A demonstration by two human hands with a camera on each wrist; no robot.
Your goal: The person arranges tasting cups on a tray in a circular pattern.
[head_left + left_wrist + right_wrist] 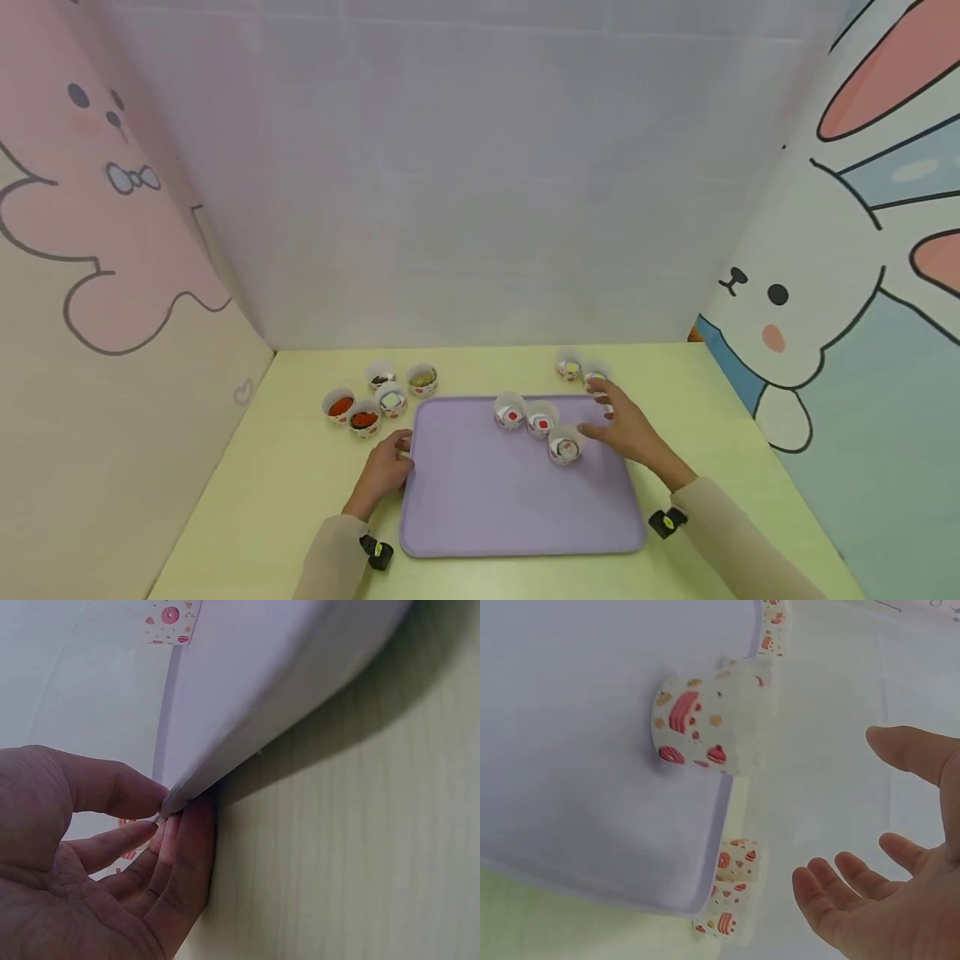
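Observation:
A lilac tray (517,508) lies on the pale table. My left hand (387,467) grips its left rim; in the left wrist view the thumb (124,791) is at the edge and the other fingers curl under it. On the tray's back half stand three printed paper cups: two show a red square inside, and the nearest cup (565,446) holds a sushi-roll-like piece. My right hand (628,429) hovers over the tray's right side, thumb and fingers spread, holding nothing. In the right wrist view a cup (697,724) stands apart from that hand (900,892).
Behind the tray at the right stand further cups, one with yellow contents (568,367), partly hidden by my right hand. Several cups cluster beyond the tray's left corner, including one with orange-red contents (341,406) and one with olive contents (423,381). Printed walls enclose the table.

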